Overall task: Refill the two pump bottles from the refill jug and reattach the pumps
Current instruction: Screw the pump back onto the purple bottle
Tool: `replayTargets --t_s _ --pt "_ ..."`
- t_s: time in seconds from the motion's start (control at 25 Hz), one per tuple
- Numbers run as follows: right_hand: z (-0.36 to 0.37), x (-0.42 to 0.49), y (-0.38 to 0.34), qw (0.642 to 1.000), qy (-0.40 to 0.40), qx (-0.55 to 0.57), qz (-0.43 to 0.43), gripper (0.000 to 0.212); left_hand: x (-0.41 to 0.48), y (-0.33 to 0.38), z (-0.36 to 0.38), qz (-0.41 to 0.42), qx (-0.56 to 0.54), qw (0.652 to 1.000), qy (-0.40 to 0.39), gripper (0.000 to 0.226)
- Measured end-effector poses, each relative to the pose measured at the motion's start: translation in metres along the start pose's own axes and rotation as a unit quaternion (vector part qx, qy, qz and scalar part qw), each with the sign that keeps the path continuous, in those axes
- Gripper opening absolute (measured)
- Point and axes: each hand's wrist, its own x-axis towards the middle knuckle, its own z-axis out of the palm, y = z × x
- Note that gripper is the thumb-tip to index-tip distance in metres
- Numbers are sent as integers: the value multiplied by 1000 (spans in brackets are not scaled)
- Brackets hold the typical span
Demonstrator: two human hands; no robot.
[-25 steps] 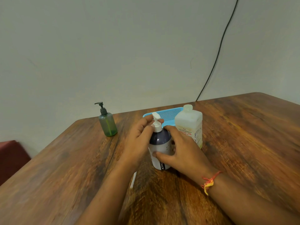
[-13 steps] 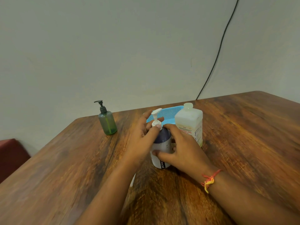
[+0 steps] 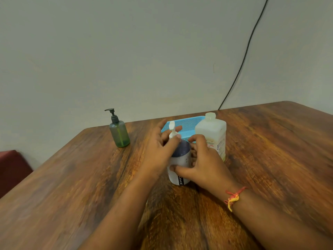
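I count two pump bottles and one jug on the surface. The green bottle stands far left, liquid low inside. My left hand pinches the white pump atop the purple bottle; my right hand wraps its body. Just right stands the jug, before a blue basket.

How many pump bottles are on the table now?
2. The green pump bottle stands alone at the far left. The white pump bottle stands in the middle, held by the left hand and right hand.
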Motion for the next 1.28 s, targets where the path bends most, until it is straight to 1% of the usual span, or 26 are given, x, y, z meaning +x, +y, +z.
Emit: replayTargets --t_s 0.08,0.12,0.24,0.28,0.4,0.56,0.64,0.72,0.76,0.8,0.88,0.96,1.04,1.12,1.2,1.28 --pt "1 1 2 1000 7 4 8 74 2 -2 2 12 30 999 29 76" --pt "1 2 3 1000 7 8 11 75 4 -4 1 13 26 999 43 79" --pt "2 3 3 1000 6 14 18 76 7 -5 -7 6 -19 999 25 85" --pt "2 3 3 1000 7 16 19 76 6 -4 -9 4 -26 1000 14 81" --pt "3 3 4 999 4 26 25 77 3 0 -11 -3 -25 1000 -17 55" --pt "2 3 3 999 3 30 27 77 2 4 -13 -15 -39 998 -48 53" --pt "1 3 2 999 1 34 29 77 1 5 -13 -15 -45 997 -59 45" --pt "1 2 3 999 0 45 27 76 -1 4 -13 -14 -31 998 -57 36" --pt "1 2 4 998 0 50 26 76 -2 3 -15 -9 -5 998 -56 33" --pt "1 2 4 998 -1 54 27 75 -2 0 -19 -1 38 997 -62 35" --pt "2 2 4 998 -1 57 29 76 -1 -6 -32 -11 94 990 -104 47" --pt "1 2 5 998 -1 59 30 78 0 -9 -45 -52 85 982 -159 62" --pt "1 2 5 998 -4 63 30 80 0 -9 -54 -58 101 977 -180 70" --pt "1 3 6 998 -7 60 28 80 0 -8 -54 -31 131 977 -163 71" --pt "2 3 7 998 -13 60 25 82 -3 -7 -50 3 151 981 -125 69" --pt "2 3 7 997 -35 62 31 90 -5 -1 -48 25 139 987 -80 66"
